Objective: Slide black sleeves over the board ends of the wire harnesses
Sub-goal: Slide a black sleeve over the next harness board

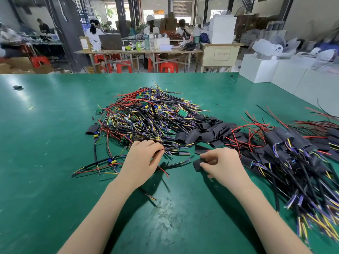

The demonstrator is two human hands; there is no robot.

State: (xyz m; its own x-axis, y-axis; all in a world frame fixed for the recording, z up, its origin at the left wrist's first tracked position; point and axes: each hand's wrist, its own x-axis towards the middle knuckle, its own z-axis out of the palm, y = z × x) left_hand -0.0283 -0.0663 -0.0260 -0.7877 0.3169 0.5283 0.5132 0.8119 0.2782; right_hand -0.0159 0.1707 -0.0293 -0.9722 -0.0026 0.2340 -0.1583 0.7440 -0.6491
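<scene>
One head cam, wide-angle, looks fwd and down, close over desk (pixel 55 180); workshop stretches far beyond the fingers (pixel 202 165).

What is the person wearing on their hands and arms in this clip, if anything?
Nothing shows: the left hand and right hand are bare, with no gloves, rings, watch or wristband. Both forearms are uncovered down to the frame's bottom edge, with no sleeve in view.

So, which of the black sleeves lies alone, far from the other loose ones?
The black sleeve at the left edge of the unsleeved harness pile. It lies flat on the green table, while the other loose sleeves crowd together right of that pile.
</scene>
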